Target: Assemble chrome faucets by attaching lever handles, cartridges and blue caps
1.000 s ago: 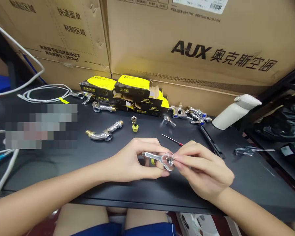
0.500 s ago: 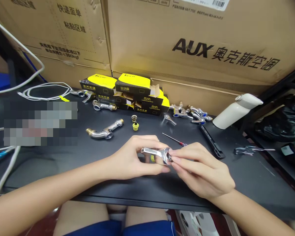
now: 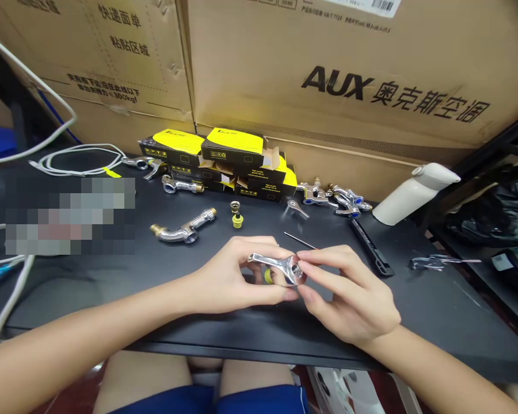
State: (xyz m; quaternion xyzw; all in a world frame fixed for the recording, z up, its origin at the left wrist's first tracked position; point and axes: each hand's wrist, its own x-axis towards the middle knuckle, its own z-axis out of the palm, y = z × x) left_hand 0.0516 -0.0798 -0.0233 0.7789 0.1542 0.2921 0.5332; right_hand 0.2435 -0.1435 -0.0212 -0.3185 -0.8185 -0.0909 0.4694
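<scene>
My left hand [image 3: 237, 276] is closed round a chrome lever handle [image 3: 276, 265], with a yellow part [image 3: 268, 276] showing beneath it. The lever points left, and its round open end faces up. On the right side of that end, the fingertips of my right hand [image 3: 354, 290] press against the rim. Beyond my hands, a thin screwdriver [image 3: 300, 240] is partly hidden by my right fingers. A small brass-and-yellow cartridge [image 3: 237, 219] stands on the black table, left of which lies a chrome valve body [image 3: 185, 231] with brass ends.
Stacked yellow-and-black boxes [image 3: 233, 146] stand at the back before large cartons [image 3: 349, 46]. Chrome valves [image 3: 349, 201], a black cutter [image 3: 371, 247] and a white bottle [image 3: 414, 195] are at the right. White cable [image 3: 82, 164] lies coiled at the left.
My right fingertips have moved from over the lever handle's hole to its rim, uncovering the hole. The handle has tilted slightly in my left hand.
</scene>
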